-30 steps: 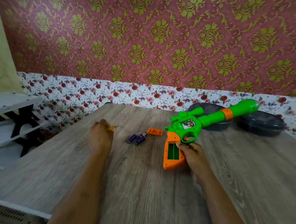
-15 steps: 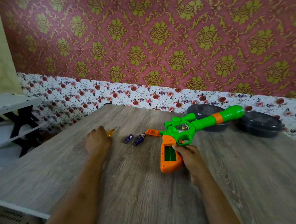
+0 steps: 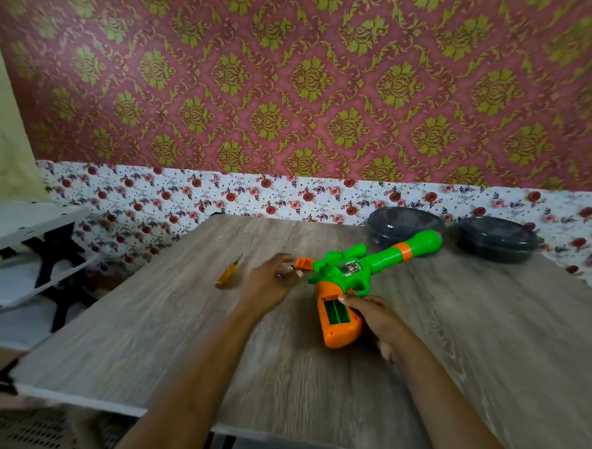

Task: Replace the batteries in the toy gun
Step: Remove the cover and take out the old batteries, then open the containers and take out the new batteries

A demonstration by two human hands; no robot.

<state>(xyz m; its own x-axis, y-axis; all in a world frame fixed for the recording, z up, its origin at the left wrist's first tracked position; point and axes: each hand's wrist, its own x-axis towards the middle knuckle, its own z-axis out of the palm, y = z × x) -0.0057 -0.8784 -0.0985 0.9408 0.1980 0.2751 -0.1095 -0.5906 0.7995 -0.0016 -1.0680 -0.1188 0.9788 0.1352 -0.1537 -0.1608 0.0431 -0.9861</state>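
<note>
The green toy gun point(image 3: 354, 270) with an orange grip lies on the wooden table point(image 3: 487, 337), barrel pointing to the far right. Its battery compartment point(image 3: 334, 310) in the grip is open and looks empty. My right hand point(image 3: 377, 319) holds the grip from the right side. My left hand point(image 3: 271, 281) lies over the purple batteries point(image 3: 280, 275), fingers curled onto them, and hides most of them. The orange compartment cover point(image 3: 303, 263) lies just beyond my left fingers, beside the gun.
A yellow-handled screwdriver point(image 3: 228, 274) lies on the table left of my left hand. Two dark round containers point(image 3: 404, 225) point(image 3: 496, 240) stand at the table's back right by the wall. A white and black shelf unit point(image 3: 28, 261) stands left of the table.
My left hand has left the screwdriver and moved right onto the batteries. The gun's barrel has come down closer to the table.
</note>
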